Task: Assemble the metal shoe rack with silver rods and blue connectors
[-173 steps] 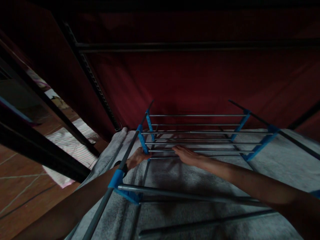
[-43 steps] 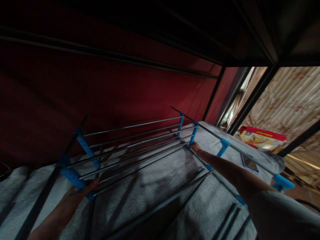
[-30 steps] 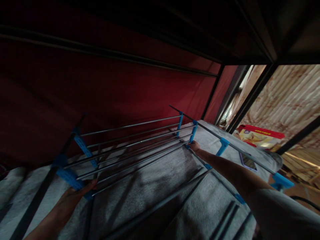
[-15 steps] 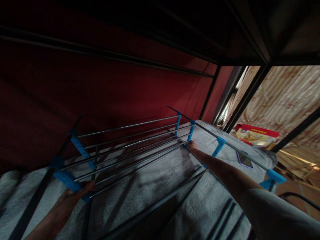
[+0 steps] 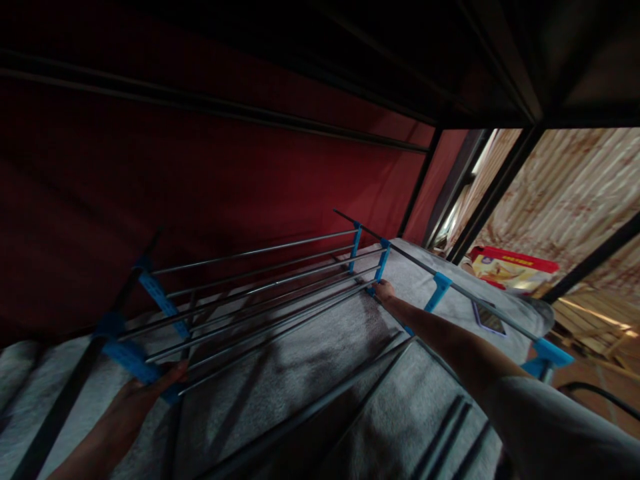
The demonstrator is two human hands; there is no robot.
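Note:
A rack of grey metal tubes (image 5: pixel 280 283) with blue plastic brackets lies across a grey blanket. At its near left end, my left hand (image 5: pixel 145 390) is closed around the lower part of a blue bracket (image 5: pixel 133 360), thumb along the tube ends. My right hand (image 5: pixel 383 291) reaches to the far end and grips the base of another blue bracket (image 5: pixel 383 261), where the lower tubes meet it; its fingertips are partly hidden. Nearer my right arm, more blue brackets (image 5: pixel 439 291) sit on a long side pole (image 5: pixel 475 300).
Several loose tubes (image 5: pixel 443 433) lie on the grey blanket (image 5: pixel 280 373) at the lower right. A phone or tablet (image 5: pixel 489 318) rests beyond the side pole. Behind the rack is a red wall (image 5: pixel 250 180); black frame bars (image 5: pixel 500 187) stand right, with a red-and-yellow box (image 5: pixel 515 267) past them.
The left end of the rack has shifted very slightly left along with my left hand. My right hand keeps its place at the far bracket.

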